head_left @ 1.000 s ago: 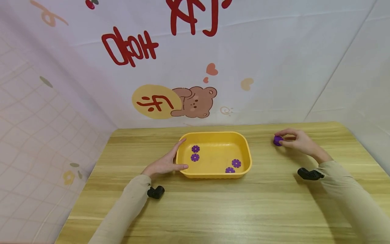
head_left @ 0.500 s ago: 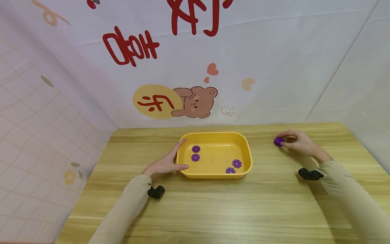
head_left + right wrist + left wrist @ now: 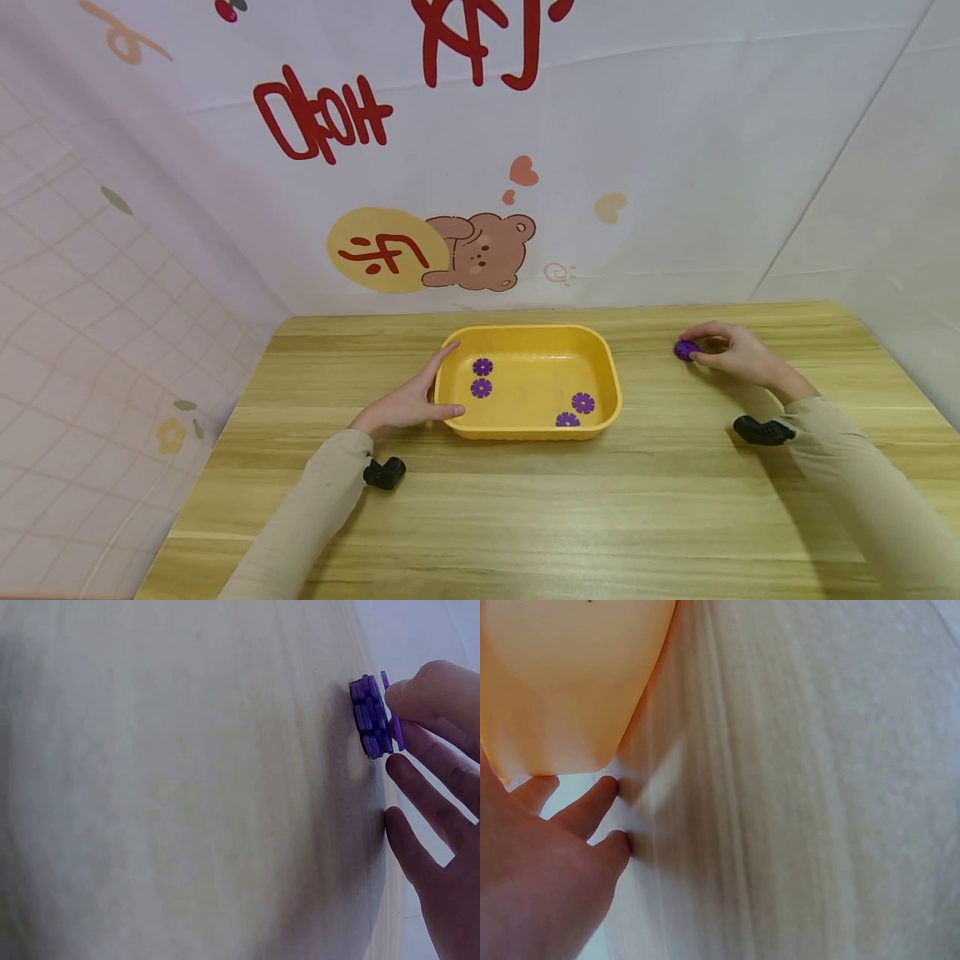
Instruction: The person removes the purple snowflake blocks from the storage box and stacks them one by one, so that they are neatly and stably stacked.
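A yellow plastic tray [image 3: 517, 432] has several flat purple snowflake discs [image 3: 481, 388] lying in it. My left hand [image 3: 399, 405] grips its left end, thumb over the front rim and the index finger at the back rim; fingertips touch the outer wall in the left wrist view. To the right of the tray, my right hand [image 3: 733, 353] pinches a purple snowflake disc [image 3: 398, 736] between thumb and fingers. That disc stands slightly apart from a small stack of purple discs [image 3: 366, 716] on the table. Part of the held disc is hidden by the fingers.
The wood-grain table [image 3: 525, 517] reaches back to a white printed cloth [image 3: 660, 125] with a bear and red characters. A black wrist device [image 3: 762, 430] sits by the right sleeve, another black device [image 3: 385, 473] by the left.
My right hand and the purple discs at its fingertips have shifted very slightly. The left hand keeps its place on the tray, and the discs inside the tray lie as before.
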The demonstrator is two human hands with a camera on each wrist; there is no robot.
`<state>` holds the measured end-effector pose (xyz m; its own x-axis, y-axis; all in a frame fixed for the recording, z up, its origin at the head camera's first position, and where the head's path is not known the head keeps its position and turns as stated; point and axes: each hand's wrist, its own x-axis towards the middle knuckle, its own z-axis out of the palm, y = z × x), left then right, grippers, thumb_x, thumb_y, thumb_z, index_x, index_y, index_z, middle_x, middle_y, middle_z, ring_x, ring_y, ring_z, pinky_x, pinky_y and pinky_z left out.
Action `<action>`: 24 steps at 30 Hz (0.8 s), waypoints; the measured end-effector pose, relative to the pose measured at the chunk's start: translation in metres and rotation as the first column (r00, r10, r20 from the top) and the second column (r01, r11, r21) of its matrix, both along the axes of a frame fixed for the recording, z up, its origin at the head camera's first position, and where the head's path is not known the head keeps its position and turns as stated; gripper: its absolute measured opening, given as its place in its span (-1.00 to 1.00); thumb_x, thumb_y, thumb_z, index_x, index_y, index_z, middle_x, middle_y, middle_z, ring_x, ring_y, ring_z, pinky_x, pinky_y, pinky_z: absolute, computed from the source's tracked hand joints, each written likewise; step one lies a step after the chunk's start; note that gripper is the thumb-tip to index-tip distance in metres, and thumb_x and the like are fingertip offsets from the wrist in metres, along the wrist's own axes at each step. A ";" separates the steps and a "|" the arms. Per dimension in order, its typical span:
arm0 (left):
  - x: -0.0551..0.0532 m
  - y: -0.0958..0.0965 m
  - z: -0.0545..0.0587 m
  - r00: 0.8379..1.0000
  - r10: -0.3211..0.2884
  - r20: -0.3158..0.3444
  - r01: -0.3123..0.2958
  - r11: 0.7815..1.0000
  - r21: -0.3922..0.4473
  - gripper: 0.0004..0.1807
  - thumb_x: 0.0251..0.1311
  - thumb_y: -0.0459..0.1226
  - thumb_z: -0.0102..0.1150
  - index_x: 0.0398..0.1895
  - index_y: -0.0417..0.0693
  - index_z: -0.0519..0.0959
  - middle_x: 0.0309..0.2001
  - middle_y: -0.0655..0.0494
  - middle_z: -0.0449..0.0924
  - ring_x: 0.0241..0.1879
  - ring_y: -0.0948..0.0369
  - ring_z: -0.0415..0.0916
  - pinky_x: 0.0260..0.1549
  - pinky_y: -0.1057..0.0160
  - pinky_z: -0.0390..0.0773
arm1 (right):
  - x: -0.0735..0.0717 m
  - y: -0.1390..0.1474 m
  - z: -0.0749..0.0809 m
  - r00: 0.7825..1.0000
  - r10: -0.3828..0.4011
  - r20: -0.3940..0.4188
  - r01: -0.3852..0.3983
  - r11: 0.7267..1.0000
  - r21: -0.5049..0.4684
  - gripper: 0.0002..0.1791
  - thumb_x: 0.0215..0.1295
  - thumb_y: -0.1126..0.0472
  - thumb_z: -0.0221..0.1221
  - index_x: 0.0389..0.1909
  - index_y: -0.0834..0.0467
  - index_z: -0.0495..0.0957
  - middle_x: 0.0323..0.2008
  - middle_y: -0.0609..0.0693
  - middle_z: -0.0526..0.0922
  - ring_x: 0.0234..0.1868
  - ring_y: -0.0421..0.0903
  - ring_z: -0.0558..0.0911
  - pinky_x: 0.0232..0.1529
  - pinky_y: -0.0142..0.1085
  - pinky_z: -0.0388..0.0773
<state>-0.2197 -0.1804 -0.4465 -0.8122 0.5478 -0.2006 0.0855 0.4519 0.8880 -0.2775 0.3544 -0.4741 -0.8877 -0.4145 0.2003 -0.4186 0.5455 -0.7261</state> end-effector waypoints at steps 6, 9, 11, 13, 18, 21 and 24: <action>0.010 0.005 0.021 1.000 -0.008 0.001 0.008 1.000 0.022 0.12 0.16 -0.25 0.35 0.56 0.09 -0.28 0.52 -0.15 -0.41 0.46 -0.09 -0.24 0.36 -0.08 -0.10 | 0.000 0.000 0.000 1.000 0.002 -0.009 -0.002 1.000 -0.003 -0.66 0.14 0.59 0.22 -0.02 0.50 0.52 -0.08 0.44 0.54 -0.11 -0.26 0.57 -0.08 -0.59 0.45; 0.011 0.005 0.022 1.000 -0.005 0.002 0.005 1.000 0.028 0.11 0.16 -0.27 0.34 0.56 0.10 -0.28 0.52 -0.15 -0.41 0.46 -0.09 -0.25 0.37 -0.09 -0.12 | -0.001 0.002 -0.001 1.000 0.008 -0.001 -0.008 1.000 -0.008 -0.66 0.16 0.54 0.25 -0.01 0.47 0.53 -0.08 0.39 0.56 -0.10 -0.26 0.57 -0.07 -0.60 0.44; 0.011 0.005 0.022 1.000 -0.003 0.000 0.003 1.000 0.022 0.11 0.16 -0.28 0.34 0.56 0.11 -0.28 0.52 -0.14 -0.42 0.46 -0.08 -0.26 0.37 -0.08 -0.13 | -0.002 0.004 -0.002 1.000 0.016 0.005 -0.015 1.000 -0.019 -0.66 0.17 0.52 0.25 0.00 0.46 0.53 -0.07 0.38 0.56 -0.10 -0.27 0.57 -0.06 -0.61 0.43; 0.011 0.006 0.021 1.000 -0.001 0.002 0.001 1.000 0.017 0.11 0.16 -0.28 0.33 0.56 0.12 -0.27 0.52 -0.13 -0.42 0.47 -0.08 -0.27 0.37 -0.08 -0.14 | -0.003 0.005 -0.003 1.000 0.022 0.008 -0.021 0.999 -0.029 -0.66 0.18 0.50 0.25 0.00 0.45 0.53 -0.07 0.38 0.56 -0.08 -0.28 0.56 -0.04 -0.60 0.43; 0.010 0.005 0.021 1.000 0.003 0.012 -0.003 1.000 0.021 0.10 0.16 -0.28 0.34 0.56 0.14 -0.27 0.52 -0.13 -0.41 0.47 -0.07 -0.26 0.37 -0.08 -0.13 | -0.005 0.006 -0.004 0.999 0.032 0.019 -0.031 0.998 -0.054 -0.67 0.22 0.48 0.22 0.02 0.44 0.52 -0.05 0.38 0.55 -0.05 -0.30 0.54 0.01 -0.59 0.41; 0.011 0.005 0.021 1.000 0.002 0.006 -0.002 1.000 0.019 0.11 0.16 -0.27 0.34 0.56 0.14 -0.26 0.52 -0.13 -0.40 0.46 -0.07 -0.26 0.37 -0.08 -0.13 | -0.005 0.005 -0.002 0.999 0.029 0.021 -0.028 0.998 -0.052 -0.67 0.25 0.46 0.21 0.04 0.43 0.51 -0.02 0.37 0.54 0.00 -0.35 0.49 0.05 -0.59 0.37; 0.011 0.004 0.022 1.000 -0.003 0.003 0.003 1.000 0.020 0.11 0.16 -0.26 0.35 0.56 0.13 -0.27 0.52 -0.13 -0.41 0.46 -0.07 -0.26 0.37 -0.08 -0.13 | -0.004 0.001 0.002 1.000 0.006 0.023 -0.005 0.999 -0.033 -0.67 0.26 0.42 0.22 0.04 0.38 0.53 0.02 0.31 0.55 0.07 -0.42 0.41 0.10 -0.57 0.32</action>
